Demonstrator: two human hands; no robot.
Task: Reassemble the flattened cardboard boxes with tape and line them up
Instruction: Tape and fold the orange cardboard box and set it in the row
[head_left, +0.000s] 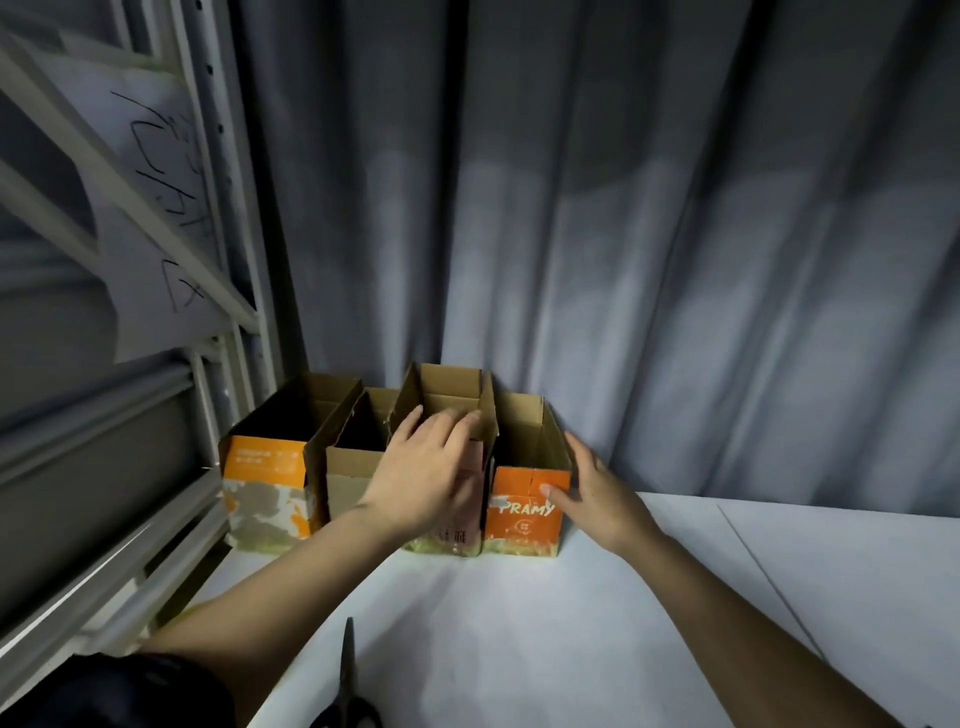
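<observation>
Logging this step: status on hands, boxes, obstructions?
Left hand over third box, grip on its front edge. Right hand flat against PRAMY box. Four boxes lined up, tops open. Scissors near table edge, clear.

Both bare forearms extended forward from the bottom of the view, converging slightly. The left hand (426, 478) lay palm down, its fingers (457, 421) bent forward over an edge, thumb spread to the left. The right hand (597, 493) stood edge-on, fingers straight, thumb (558, 496) pressed leftward.
</observation>
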